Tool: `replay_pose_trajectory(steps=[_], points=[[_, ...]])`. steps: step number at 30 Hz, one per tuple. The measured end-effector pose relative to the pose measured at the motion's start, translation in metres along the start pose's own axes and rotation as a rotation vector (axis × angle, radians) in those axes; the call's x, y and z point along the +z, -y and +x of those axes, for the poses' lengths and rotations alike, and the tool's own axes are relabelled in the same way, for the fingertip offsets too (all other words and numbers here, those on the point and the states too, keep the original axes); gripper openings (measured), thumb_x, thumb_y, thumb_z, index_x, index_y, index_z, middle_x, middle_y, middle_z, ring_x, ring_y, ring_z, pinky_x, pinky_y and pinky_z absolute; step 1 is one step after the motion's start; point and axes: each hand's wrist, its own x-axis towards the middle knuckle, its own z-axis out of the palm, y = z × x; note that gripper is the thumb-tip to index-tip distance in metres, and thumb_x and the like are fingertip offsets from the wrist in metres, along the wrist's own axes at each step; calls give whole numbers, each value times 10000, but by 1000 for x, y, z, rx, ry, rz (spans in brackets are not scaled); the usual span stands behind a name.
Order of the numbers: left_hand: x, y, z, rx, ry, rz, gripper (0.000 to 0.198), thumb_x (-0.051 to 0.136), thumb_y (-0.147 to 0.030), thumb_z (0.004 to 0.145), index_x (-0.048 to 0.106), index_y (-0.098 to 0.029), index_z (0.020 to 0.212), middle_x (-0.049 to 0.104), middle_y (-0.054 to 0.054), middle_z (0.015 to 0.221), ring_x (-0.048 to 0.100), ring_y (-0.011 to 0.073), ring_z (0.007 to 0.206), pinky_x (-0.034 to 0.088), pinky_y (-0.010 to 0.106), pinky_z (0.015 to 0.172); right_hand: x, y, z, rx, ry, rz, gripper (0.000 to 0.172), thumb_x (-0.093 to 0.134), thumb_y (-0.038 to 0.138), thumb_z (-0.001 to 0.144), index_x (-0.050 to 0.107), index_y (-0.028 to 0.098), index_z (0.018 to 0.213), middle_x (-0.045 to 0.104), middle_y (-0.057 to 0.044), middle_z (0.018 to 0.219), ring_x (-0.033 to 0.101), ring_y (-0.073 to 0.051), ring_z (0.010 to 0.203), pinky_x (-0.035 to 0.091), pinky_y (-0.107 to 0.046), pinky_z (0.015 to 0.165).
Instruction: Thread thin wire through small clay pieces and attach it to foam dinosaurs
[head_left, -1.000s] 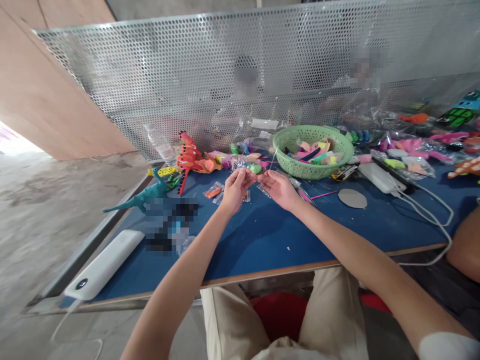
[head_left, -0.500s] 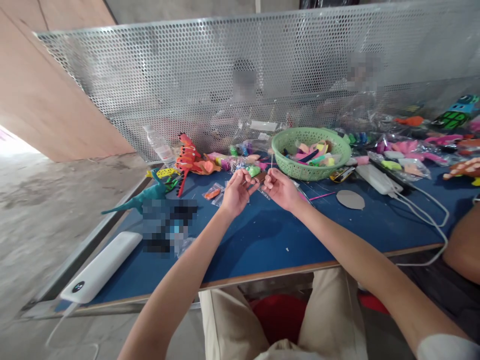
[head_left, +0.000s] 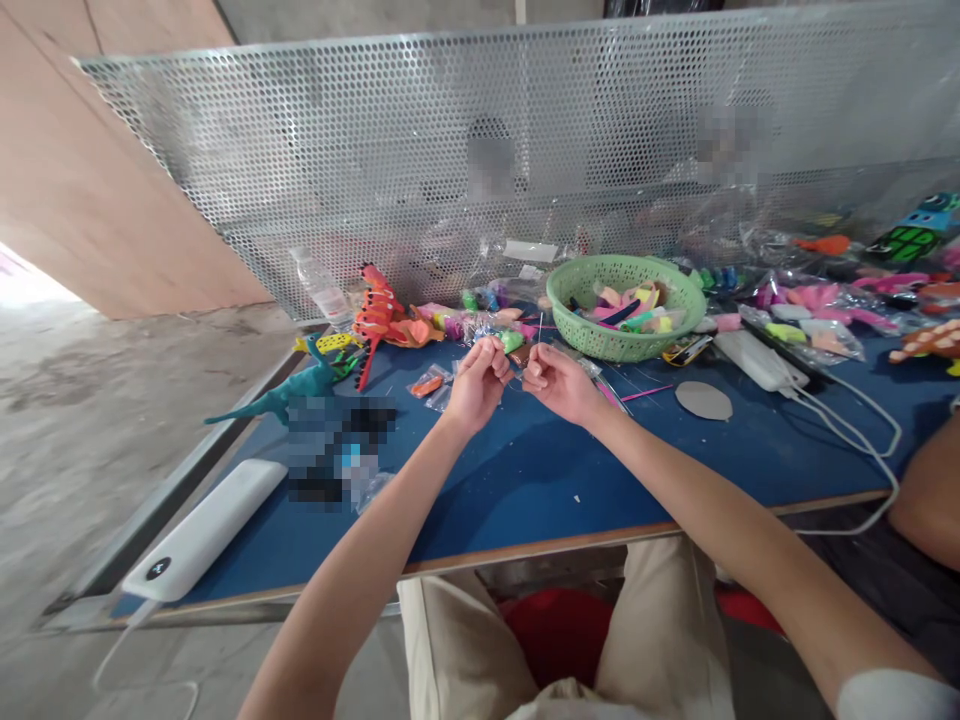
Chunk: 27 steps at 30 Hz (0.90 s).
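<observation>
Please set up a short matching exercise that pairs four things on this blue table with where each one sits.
Things:
1. green basket
2. white power bank
3. teal dinosaur
4. grey disc

Places:
A. near the table's front left edge
B. flat on the table, right of the hands
C. behind the hands, holding colourful pieces
D. left of the hands, tail toward the left edge

Pairs: 1-C, 2-A, 3-D, 4-B

Bare blue surface (head_left: 525, 480) lies open from the hands toward six o'clock. Toys (head_left: 375, 315) and a basket (head_left: 626, 305) crowd twelve o'clock, a mesh screen (head_left: 465, 150) behind them; cables (head_left: 862, 425) block three, a white pack (head_left: 206, 530) eight.
</observation>
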Motion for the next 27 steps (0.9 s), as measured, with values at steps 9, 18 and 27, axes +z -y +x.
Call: replay_pose_trajectory(steps=[9,18,27], points=[[1,6,1,59,-50,15,285,641,-493,911,566,-221,864,371,-17,681,381,119,608,421,250,600,-2,-2,2,10,29,-47,153,675,330,900,645,199,827,517,45,615,358,-85,512,363,-224,520],[-6,12,4,194,-138,233,330,606,-553,923,627,-225,892,532,-5,735,522,124,680,488,254,681,-2,-5,4,20,-26,-50,154,697,326,891,648,197,823,541,43,645,400,-78,515,377,-220,515],[-10,9,5,227,-132,240,277,607,-502,941,651,-231,907,533,-13,732,529,104,665,481,222,657,-3,-9,5,14,8,-14,127,702,290,900,673,179,843,535,30,686,425,-71,560,387,-205,535]])
